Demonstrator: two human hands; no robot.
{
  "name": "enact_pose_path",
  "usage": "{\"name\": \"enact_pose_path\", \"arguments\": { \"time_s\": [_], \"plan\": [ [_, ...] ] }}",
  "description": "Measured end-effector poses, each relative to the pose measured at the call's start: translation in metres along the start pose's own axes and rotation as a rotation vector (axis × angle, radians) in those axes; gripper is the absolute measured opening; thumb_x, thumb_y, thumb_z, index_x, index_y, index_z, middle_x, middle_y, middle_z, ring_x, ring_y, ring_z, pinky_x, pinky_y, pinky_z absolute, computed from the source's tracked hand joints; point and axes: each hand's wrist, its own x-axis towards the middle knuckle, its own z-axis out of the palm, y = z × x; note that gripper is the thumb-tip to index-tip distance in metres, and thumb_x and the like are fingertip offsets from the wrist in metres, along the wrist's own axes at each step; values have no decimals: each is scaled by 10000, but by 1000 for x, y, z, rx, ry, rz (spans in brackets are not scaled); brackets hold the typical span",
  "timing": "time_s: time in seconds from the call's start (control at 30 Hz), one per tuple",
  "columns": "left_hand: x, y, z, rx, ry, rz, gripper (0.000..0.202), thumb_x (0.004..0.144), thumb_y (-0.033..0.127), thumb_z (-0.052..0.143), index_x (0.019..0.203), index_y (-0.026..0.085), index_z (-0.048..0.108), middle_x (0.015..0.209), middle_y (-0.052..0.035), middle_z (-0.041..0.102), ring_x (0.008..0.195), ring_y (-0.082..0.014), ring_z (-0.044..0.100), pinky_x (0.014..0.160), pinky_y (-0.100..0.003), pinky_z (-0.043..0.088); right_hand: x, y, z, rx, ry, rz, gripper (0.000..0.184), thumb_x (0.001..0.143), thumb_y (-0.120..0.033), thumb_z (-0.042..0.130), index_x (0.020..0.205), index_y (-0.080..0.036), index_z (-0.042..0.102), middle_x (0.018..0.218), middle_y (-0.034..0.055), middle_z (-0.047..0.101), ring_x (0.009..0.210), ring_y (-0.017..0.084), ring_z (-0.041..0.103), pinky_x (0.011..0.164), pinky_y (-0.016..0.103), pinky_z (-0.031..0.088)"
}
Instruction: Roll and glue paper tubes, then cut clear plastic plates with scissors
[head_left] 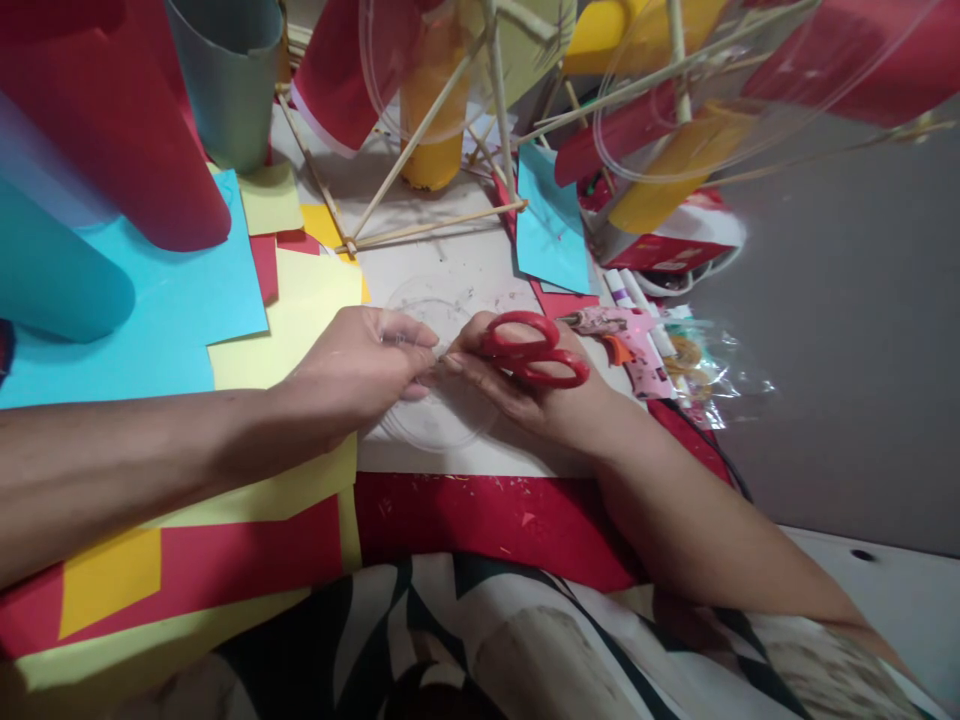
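Observation:
My right hand (540, 390) is wrapped round a pair of scissors (559, 366) whose red handles stick up above the palm. The blades are mostly covered by the fingers, and the tip end points toward my left hand (367, 360). With its fingers bent in a pinch, my left hand grips a round, clear plastic lid (442, 435). Both hands meet over the middle of this lid, fingertips almost touching. Its see-through rim shows above and below the hands, against a white sheet (480, 250).
Behind the hands rises a frame of thin wooden sticks (435, 232) with clear discs and coloured paper tubes. At left stand a red paper tube (169, 150) and loose coloured sheets (307, 310). A pink glue gun (637, 340) and a plastic bag (712, 370) lie right.

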Motion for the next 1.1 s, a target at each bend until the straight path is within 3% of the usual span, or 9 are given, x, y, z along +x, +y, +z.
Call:
{"name": "enact_pose_path", "arguments": {
  "time_s": [0.2,0.5,0.63,0.73,0.83,0.97,1.1],
  "plan": [
    [-1,2,2,-69,10,-35,94,884,32,647,874,99,711,749,-56,729,711,-140,703,734,-271,588,-2,-8,15,28,223,3,179,948,-175,594,778,-222,566,632,-25,615,566,118,571,559,263,450],
    [-4,2,3,-104,12,-37,101,907,6,609,900,87,668,725,-58,713,677,-122,693,713,-251,585,2,-14,29,289,364,292,250,949,-226,592,707,-216,532,565,-24,622,475,106,539,480,251,438],
    [-3,1,3,-101,18,-39,91,901,7,618,905,83,667,731,-54,705,678,-123,688,716,-260,585,1,-14,29,273,357,283,271,957,-241,583,690,-214,539,560,-19,619,475,108,544,477,249,432],
    [-2,0,2,-94,11,-15,67,900,29,641,917,74,687,775,-64,712,694,-123,678,730,-271,583,-1,-12,26,125,327,143,240,946,-218,585,709,-216,544,580,-17,607,532,125,569,520,257,447],
    [-4,1,1,-89,-6,-4,61,903,41,646,908,70,700,839,-82,728,722,-126,678,739,-270,576,0,-7,16,33,192,15,210,942,-209,586,736,-216,548,594,-18,601,560,130,568,548,257,456],
    [-7,3,1,-76,-8,-7,68,898,40,646,876,68,705,813,-83,721,722,-136,685,739,-274,572,5,0,3,47,10,-14,195,971,-253,562,780,-213,556,641,-9,623,596,130,574,577,251,473],
    [-7,4,1,-75,-1,-9,55,886,45,662,872,73,706,813,-95,729,724,-147,690,741,-283,575,6,2,2,63,25,-23,191,961,-261,565,777,-212,557,676,-4,632,621,128,581,581,248,476]
  ]
}}
